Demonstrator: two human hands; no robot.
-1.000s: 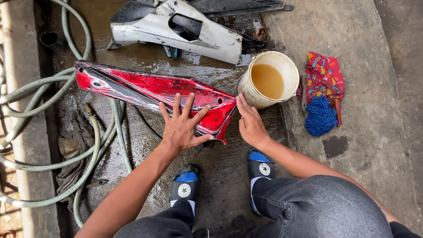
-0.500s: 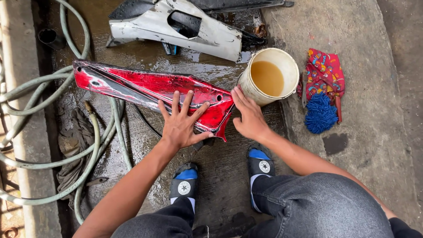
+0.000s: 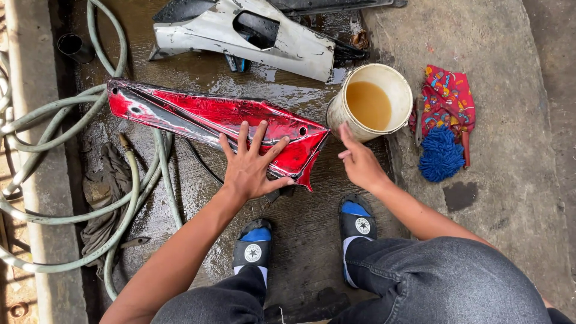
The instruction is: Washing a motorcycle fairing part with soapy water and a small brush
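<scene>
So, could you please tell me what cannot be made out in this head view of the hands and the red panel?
- Red panel: the left hand lies spread on it and hides the part beneath.
- Bucket: murky brown liquid hides the inside; the right hand covers part of its near wall.
- White panel: cut off by the top edge.
- Hose: coils run past the left edge.

One head-worn view here, looking almost straight down from above the person's knees onto the wet floor (image 3: 312, 240). It sits close: the red panel (image 3: 204, 117) fills the middle, the bucket (image 3: 371, 102) just right of it, sandals below it.
</scene>
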